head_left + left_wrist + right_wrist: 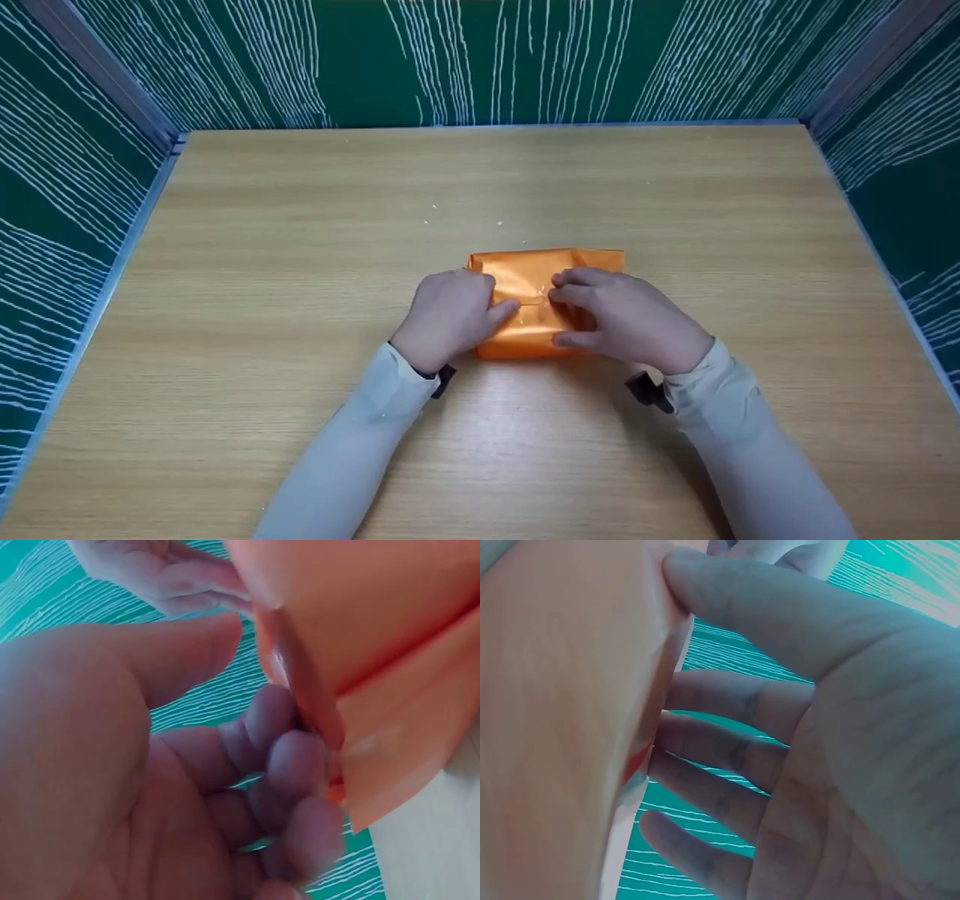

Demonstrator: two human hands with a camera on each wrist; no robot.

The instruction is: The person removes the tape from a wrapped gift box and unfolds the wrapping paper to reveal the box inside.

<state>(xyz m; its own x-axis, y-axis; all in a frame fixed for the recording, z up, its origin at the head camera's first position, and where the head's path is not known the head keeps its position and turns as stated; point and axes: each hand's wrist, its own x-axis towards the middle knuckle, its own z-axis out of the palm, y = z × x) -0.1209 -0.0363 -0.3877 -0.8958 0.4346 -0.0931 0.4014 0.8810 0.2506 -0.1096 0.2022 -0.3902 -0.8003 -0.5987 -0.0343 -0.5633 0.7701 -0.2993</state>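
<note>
A small package in shiny orange paper (517,274) lies on the wooden table, with a seam across its upper face. My left hand (456,311) is at the package's left end, its fingers bent against the folded end flap (307,682) and its thumb reaching over the top. Over the right half, my right hand (634,315) has its fingers spread and fairly straight, touching the paper. In the right wrist view, the right thumb (727,585) meets the package's edge. The package's underside and contents are hidden.
The light wooden table (262,300) spreads around the package. A few tiny white scraps (500,223) lie beyond it. Green walls with white streaks (450,60) border the far side and both sides. Dark wrist mounts (649,391) sit by the sleeve cuffs.
</note>
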